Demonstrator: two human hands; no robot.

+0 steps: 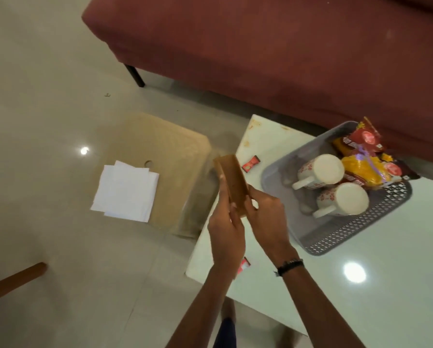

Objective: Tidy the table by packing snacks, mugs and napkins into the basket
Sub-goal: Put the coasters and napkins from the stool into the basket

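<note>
Both hands hold a flat brown napkin [233, 180] on edge above the table's left rim: my left hand [226, 228] grips it from the left, my right hand [267, 217] pinches its lower end. A grey perforated basket [348, 229] stands to the right on the white table [386, 285]. Two white mugs with red flowers, one [319, 173] behind the other [342, 200], lie in it on their sides. Red and yellow snack packets [366, 156] fill its far end. A small red sachet [251, 164] lies on the table, another [243, 265] peeks out under my left wrist.
A beige stool [175, 156] left of the table carries a stack of white napkins [126, 190]. A maroon sofa [273, 46] runs along the back. A wooden leg [14, 281] shows at lower left on the tiled floor.
</note>
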